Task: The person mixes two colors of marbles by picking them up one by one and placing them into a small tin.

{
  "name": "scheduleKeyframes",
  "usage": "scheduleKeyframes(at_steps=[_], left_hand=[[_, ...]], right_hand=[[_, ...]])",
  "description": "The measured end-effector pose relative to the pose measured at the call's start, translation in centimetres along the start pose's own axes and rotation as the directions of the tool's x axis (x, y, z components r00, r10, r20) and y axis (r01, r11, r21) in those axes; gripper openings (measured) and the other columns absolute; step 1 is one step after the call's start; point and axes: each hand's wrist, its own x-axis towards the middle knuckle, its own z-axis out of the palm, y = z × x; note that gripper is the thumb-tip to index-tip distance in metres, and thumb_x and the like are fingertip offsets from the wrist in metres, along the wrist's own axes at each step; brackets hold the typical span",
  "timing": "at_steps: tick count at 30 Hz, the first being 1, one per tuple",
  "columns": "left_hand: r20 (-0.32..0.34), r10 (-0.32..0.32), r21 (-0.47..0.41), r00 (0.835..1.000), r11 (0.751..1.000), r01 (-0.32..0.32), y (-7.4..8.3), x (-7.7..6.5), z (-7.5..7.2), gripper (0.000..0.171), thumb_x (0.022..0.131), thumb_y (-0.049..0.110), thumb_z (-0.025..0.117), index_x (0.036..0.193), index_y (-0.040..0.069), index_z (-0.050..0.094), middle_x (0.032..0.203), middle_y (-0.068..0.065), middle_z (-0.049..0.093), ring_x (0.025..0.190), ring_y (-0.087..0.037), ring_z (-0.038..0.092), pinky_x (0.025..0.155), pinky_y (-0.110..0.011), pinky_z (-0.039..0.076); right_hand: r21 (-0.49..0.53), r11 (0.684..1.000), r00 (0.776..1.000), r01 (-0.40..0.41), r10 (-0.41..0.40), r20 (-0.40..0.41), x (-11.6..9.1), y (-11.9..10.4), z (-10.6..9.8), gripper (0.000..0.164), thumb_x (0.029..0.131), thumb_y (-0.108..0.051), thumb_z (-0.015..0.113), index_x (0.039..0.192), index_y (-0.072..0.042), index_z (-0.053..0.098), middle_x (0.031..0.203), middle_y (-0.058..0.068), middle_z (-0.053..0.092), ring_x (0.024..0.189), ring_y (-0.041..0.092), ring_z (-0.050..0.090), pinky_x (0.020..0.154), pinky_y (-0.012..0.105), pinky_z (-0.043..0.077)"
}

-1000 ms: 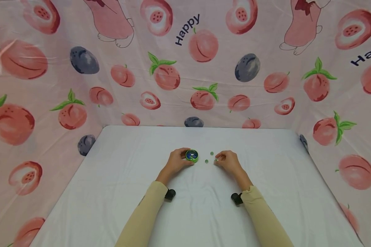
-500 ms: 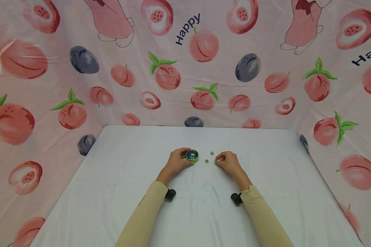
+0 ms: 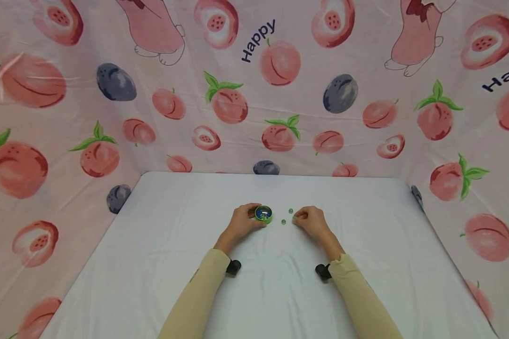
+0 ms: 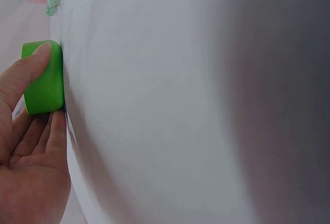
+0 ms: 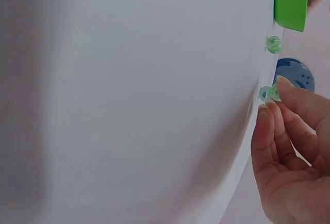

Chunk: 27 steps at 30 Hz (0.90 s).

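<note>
My left hand [image 3: 242,220] grips a small round bright-green cup [image 4: 45,82] standing on the white cloth, thumb on one side and fingers around the other. In the head view the cup's inside looks dark blue, with small shiny green bits in it. Between thumb and fingertips, my right hand [image 3: 315,222] pinches a clear green glass marble [image 5: 276,93]. Two similar marbles lie on the cloth between the hands: a nearer marble [image 3: 283,221] and a farther marble [image 3: 291,211].
A white cloth [image 3: 254,292] covers the table. Pink fruit-printed curtains [image 3: 233,155] rise at its back and both sides. A black wrist camera [image 3: 234,267] sits on the left cuff, and another black camera [image 3: 323,272] on the right.
My right hand has shifted slightly left and away from me, with the marble between its fingertips. The left hand and the cup have stayed in place.
</note>
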Motion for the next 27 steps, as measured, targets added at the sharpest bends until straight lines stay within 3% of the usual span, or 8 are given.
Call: scheduleKeyframes(at_steps=[13, 27], left_hand=[[0.002, 0.002, 0.013, 1.000, 1.000, -0.002, -0.1, 0.0, 0.0, 0.062, 0.083, -0.003, 0.088, 0.140, -0.007, 0.062, 0.138, -0.024, 0.066, 0.131, -0.036, 0.065, 0.111, -0.041, 0.054], [0.004, 0.002, 0.000, 1.000, 1.000, -0.002, -0.2, 0.1, 0.0, 0.063, 0.084, -0.004, 0.087, 0.141, -0.008, 0.060, 0.139, -0.026, 0.065, 0.130, -0.037, 0.066, 0.110, -0.041, 0.055]], right_hand=[[0.011, 0.999, 0.999, 0.049, -0.049, -0.022, 0.6, -1.6, 0.3, 0.013, 0.093, -0.003, 0.078, 0.099, 0.008, 0.077, 0.082, 0.011, 0.071, 0.075, 0.016, 0.060, 0.063, 0.021, 0.046], [0.003, 0.997, 0.997, 0.079, -0.079, 0.018, 1.1, -3.9, 1.4, 0.014, 0.094, -0.006, 0.078, 0.101, 0.006, 0.078, 0.078, 0.008, 0.065, 0.073, 0.015, 0.055, 0.064, 0.023, 0.043]])
